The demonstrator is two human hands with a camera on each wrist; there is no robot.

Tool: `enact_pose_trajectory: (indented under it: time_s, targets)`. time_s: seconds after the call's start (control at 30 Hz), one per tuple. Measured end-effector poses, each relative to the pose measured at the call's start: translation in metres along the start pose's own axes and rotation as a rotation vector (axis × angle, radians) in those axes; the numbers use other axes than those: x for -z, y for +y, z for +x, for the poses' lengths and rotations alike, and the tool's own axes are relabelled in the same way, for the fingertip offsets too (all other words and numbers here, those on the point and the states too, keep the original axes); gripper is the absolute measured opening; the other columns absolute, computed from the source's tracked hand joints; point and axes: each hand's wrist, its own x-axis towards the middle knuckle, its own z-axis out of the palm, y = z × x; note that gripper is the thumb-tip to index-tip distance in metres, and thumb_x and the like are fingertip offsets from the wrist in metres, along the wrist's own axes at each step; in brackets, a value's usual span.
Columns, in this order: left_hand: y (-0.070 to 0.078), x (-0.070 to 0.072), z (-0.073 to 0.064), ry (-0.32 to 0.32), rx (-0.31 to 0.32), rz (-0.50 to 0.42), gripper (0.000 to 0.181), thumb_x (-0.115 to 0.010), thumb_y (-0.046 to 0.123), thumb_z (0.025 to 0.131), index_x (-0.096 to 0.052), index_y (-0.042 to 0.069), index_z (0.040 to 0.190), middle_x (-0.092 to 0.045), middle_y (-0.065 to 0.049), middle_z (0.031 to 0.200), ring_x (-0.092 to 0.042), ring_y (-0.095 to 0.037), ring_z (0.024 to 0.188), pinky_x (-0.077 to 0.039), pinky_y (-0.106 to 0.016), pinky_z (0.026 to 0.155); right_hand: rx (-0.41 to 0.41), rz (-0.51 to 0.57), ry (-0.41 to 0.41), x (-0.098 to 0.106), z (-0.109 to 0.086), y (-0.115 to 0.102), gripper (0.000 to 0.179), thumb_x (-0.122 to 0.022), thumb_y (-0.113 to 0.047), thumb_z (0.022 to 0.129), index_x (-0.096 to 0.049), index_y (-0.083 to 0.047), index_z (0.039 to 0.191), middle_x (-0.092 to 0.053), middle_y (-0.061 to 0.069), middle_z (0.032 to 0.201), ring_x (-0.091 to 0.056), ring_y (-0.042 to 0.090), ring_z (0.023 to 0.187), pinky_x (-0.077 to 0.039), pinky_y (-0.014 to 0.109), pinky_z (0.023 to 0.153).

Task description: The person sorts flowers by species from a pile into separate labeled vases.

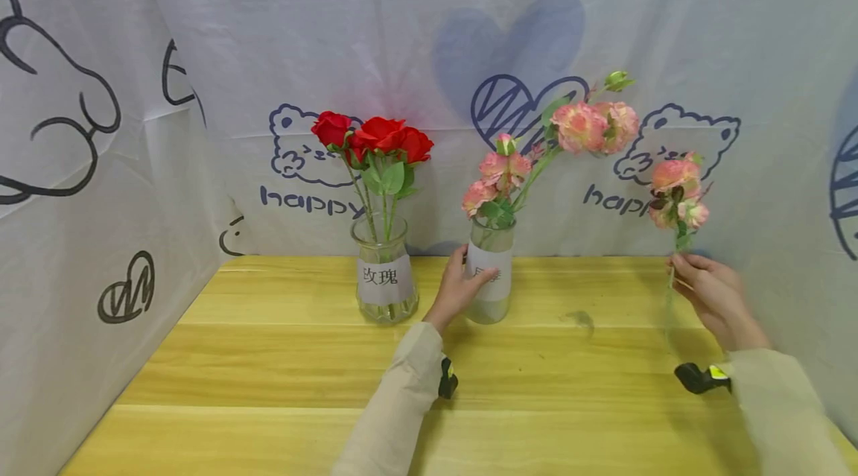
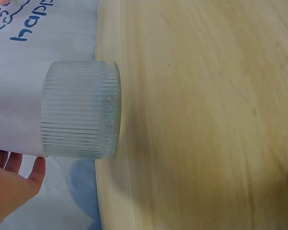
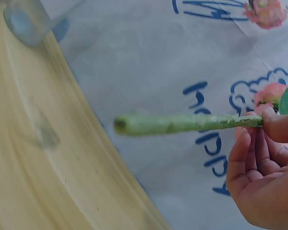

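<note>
My left hand [image 1: 456, 290] holds a ribbed glass vase [image 1: 492, 311] at its left side, the thumb lying across its white paper label. Two pink flower stems, with blooms [image 1: 582, 127] leaning right, stand in this vase. Over the table's right side, my right hand [image 1: 716, 296] pinches a pink artificial flower [image 1: 677, 182] by its stem, blooms upward. The right wrist view shows the cut end of the green stem [image 3: 177, 124] pointing away from the fingers. The left wrist view catches the vase base [image 2: 81, 110] at the table's back edge.
Left of the held vase stands another glass vase [image 1: 387, 306] with a Chinese label, holding several red roses [image 1: 380, 135]. A printed cloth [image 1: 402, 36] with hearts and bears hangs behind and beside the wooden table [image 1: 268, 364]. A greyish mark [image 1: 580, 321] shows on the tabletop.
</note>
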Motion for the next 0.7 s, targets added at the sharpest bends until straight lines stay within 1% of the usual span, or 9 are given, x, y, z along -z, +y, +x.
enact_pose_trajectory:
  time_s: [0.23,0.4,0.53,0.7]
  targets:
    - [-0.001,-0.001,0.0,0.004,-0.006,0.009,0.066,-0.07,0.025,0.09,-0.038,-0.002,0.141,-0.046,-0.02,0.136,-0.043,-0.033,0.126,-0.037,-0.049,0.105,0.023,0.142,0.05,-0.021,0.003,-0.004,0.014,-0.064,-0.01,0.091,-0.074,-0.014,0.083,-0.068,-0.003,0.084,-0.059,0.007,0.078,-0.053,0.018,0.065]
    - [0.0,0.0,0.0,0.005,-0.002,0.006,0.067,-0.07,0.025,0.09,-0.038,-0.002,0.141,-0.046,-0.02,0.136,-0.043,-0.033,0.126,-0.036,-0.049,0.105,0.016,0.227,0.117,-0.032,0.008,-0.007,0.012,-0.067,-0.004,0.089,-0.072,-0.011,0.081,-0.067,-0.001,0.082,-0.06,0.007,0.076,-0.053,0.018,0.064]
    - [0.0,0.0,-0.001,0.009,-0.001,0.002,0.066,-0.07,0.025,0.09,-0.038,-0.002,0.141,-0.047,-0.02,0.136,-0.044,-0.033,0.125,-0.037,-0.05,0.105,0.019,0.233,0.153,-0.04,0.012,-0.008,0.011,-0.067,-0.002,0.088,-0.069,-0.01,0.081,-0.067,-0.002,0.079,-0.061,0.007,0.073,-0.053,0.017,0.063]
    - [-0.001,-0.001,0.0,0.012,-0.01,0.009,0.065,-0.07,0.024,0.09,-0.039,-0.002,0.14,-0.047,-0.02,0.135,-0.044,-0.033,0.125,-0.037,-0.049,0.105,0.042,0.23,0.157,-0.049,0.014,-0.012,0.011,-0.068,0.0,0.087,-0.068,-0.009,0.081,-0.066,-0.002,0.08,-0.062,0.007,0.074,-0.054,0.017,0.065]
